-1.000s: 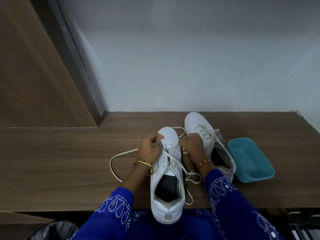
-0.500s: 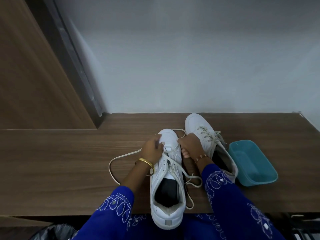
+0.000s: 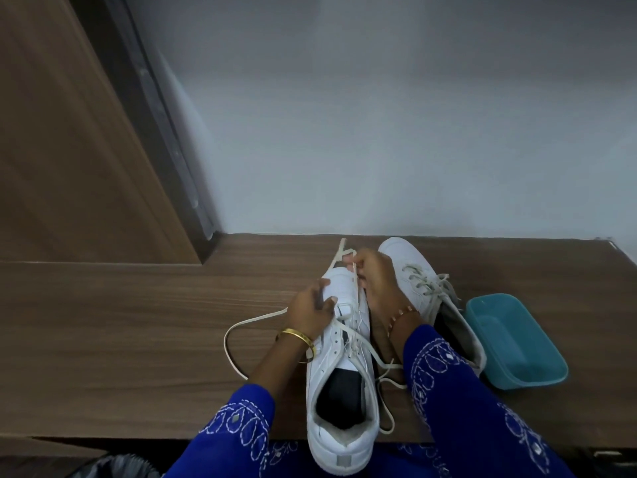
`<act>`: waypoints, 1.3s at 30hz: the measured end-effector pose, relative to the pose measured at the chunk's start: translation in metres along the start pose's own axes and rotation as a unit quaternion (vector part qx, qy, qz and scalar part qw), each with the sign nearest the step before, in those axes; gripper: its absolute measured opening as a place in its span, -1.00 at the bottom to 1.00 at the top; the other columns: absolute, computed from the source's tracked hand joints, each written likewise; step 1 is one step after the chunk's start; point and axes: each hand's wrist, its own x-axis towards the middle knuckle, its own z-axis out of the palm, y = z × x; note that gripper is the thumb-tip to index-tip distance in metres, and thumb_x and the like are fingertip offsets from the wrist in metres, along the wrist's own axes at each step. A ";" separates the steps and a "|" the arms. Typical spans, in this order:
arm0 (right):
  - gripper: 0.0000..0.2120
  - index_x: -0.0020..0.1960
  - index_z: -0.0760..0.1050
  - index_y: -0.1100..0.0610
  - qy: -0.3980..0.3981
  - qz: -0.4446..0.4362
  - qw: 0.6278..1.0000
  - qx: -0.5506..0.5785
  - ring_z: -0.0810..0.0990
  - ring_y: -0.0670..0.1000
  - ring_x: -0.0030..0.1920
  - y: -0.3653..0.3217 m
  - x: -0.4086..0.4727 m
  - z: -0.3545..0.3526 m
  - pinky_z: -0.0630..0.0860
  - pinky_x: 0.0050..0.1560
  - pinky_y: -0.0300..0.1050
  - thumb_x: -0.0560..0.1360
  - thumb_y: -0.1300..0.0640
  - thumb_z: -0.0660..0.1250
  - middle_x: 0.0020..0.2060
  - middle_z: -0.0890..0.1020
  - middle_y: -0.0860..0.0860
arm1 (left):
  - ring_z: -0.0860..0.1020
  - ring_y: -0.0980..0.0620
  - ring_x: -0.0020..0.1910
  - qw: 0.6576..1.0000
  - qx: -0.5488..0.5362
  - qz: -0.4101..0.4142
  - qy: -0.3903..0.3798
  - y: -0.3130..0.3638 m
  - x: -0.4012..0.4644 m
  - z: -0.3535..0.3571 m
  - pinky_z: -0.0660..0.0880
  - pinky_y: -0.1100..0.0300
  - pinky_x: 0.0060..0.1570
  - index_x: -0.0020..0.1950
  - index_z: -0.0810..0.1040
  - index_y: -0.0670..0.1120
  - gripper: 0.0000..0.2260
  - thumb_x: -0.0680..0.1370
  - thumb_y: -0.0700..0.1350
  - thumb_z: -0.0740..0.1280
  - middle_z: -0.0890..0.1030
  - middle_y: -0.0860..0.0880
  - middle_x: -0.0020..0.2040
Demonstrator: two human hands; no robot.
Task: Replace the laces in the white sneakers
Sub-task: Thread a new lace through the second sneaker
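Two hands at the near sneaker [image 3: 339, 343], which overhangs the counter's [image 3: 138, 339] front edge: left hand [image 3: 312, 313] presses its side, fingers relaxed; right hand [image 3: 374, 277] pinches the lace [image 3: 355, 288], drawn taut. Risk: a hard pull may tip the shoe off.

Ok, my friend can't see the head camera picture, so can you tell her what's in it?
A person's right hand pulls a cream lace up from the toe of a white sneaker while the left hand steadies it on a wooden table. A second, laced sneaker lies beside it, with a teal tub to the right.
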 end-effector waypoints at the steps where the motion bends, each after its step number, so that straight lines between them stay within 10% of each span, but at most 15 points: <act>1: -0.85 -0.09 0.54 0.32 -0.017 -0.010 1.000 0.001 0.56 0.03 -0.21 -0.004 -0.003 0.002 0.45 -0.20 -0.11 0.38 0.32 0.25 -0.22 0.61 0.11 | 0.49 -0.09 0.22 1.000 -0.003 -0.002 0.000 -0.001 0.001 0.000 0.42 0.11 0.19 0.31 0.43 -0.12 -0.65 0.53 -0.15 0.32 0.54 -0.13 0.22; 7: -0.92 -0.21 0.53 0.26 -0.154 -0.048 0.984 -0.072 0.45 -0.01 -0.43 -0.026 -0.016 0.007 0.45 -0.32 -0.18 0.45 0.30 0.30 -0.38 0.54 0.11 | 0.20 -0.08 0.44 0.992 -0.038 0.068 0.097 0.006 0.006 -0.015 0.17 0.23 0.33 0.48 0.08 -0.20 -0.29 0.43 -0.30 0.39 0.21 -0.14 0.47; 11: -0.86 -0.29 0.49 0.23 -0.194 -0.074 0.972 -0.114 0.46 0.02 -0.45 -0.029 -0.025 0.007 0.43 -0.36 -0.16 0.45 0.31 0.29 -0.42 0.55 0.11 | 0.15 -0.14 0.47 0.989 0.002 0.137 0.055 0.016 0.018 -0.024 0.12 0.07 0.42 0.26 0.44 -0.14 -0.64 0.48 -0.31 0.34 0.33 -0.18 0.40; 16: -0.91 -0.18 0.51 0.23 -0.111 -0.091 0.987 -0.068 0.49 -0.01 -0.42 -0.030 -0.026 -0.004 0.45 -0.34 -0.19 0.48 0.31 0.27 -0.38 0.57 0.10 | 0.50 0.08 -0.23 0.996 -0.041 0.074 0.030 0.012 0.016 -0.025 0.41 0.35 -0.19 -0.19 0.58 -0.15 -0.80 0.58 -0.18 0.22 0.59 -0.02 -0.19; 20: -0.87 -0.21 0.48 0.21 0.015 -0.094 0.995 -0.040 0.52 0.00 -0.37 -0.024 -0.016 -0.018 0.44 -0.37 -0.25 0.48 0.35 0.23 -0.36 0.58 0.10 | 0.55 0.09 -0.34 0.996 -0.063 0.041 0.044 -0.010 0.007 -0.039 0.46 0.13 -0.16 -0.34 0.52 -0.19 -0.67 0.57 -0.08 0.24 0.59 -0.02 -0.40; 24: -0.94 -0.18 0.52 0.17 0.099 -0.197 0.947 -0.234 0.49 -0.10 -0.30 -0.015 -0.022 -0.017 0.34 -0.32 -0.36 0.44 0.29 0.30 -0.32 0.55 -0.06 | 0.52 0.23 -0.47 0.986 -0.141 0.046 0.077 -0.004 -0.002 -0.048 0.44 0.39 -0.29 -0.41 0.52 -0.17 -0.65 0.58 -0.16 0.24 0.52 0.05 -0.57; 27: -0.91 -0.22 0.51 0.19 0.080 -0.246 0.914 -0.313 0.46 -0.11 -0.34 -0.010 -0.041 -0.009 0.33 -0.35 -0.34 0.45 0.22 0.31 -0.34 0.54 -0.04 | 0.53 0.07 -0.45 0.981 -0.155 0.089 0.070 0.008 0.003 -0.057 0.48 0.16 -0.22 -0.49 0.53 -0.04 -0.60 0.57 -0.09 0.26 0.55 0.05 -0.53; 33: -0.84 0.06 0.51 0.28 -0.135 -0.038 0.940 -0.311 0.40 -0.12 -0.64 -0.005 -0.069 0.002 0.32 -0.65 -0.34 0.51 0.26 0.28 -0.40 0.51 0.06 | 0.40 0.16 -0.65 0.965 -0.255 0.035 0.041 0.053 -0.003 -0.071 0.37 0.30 -0.51 -0.32 0.49 -0.16 -0.68 0.61 -0.12 0.17 0.47 0.02 -0.63; 39: -0.76 0.10 0.49 0.29 -0.212 -0.062 0.910 -0.352 0.39 -0.06 -0.47 0.003 -0.087 0.020 0.32 -0.52 -0.25 0.48 0.19 0.35 -0.35 0.50 0.07 | 0.58 0.09 -0.51 0.799 -0.563 -0.187 -0.095 0.065 -0.010 -0.086 0.56 0.26 -0.47 -0.19 0.49 -0.13 -0.69 0.63 -0.06 0.08 0.59 -0.01 -0.48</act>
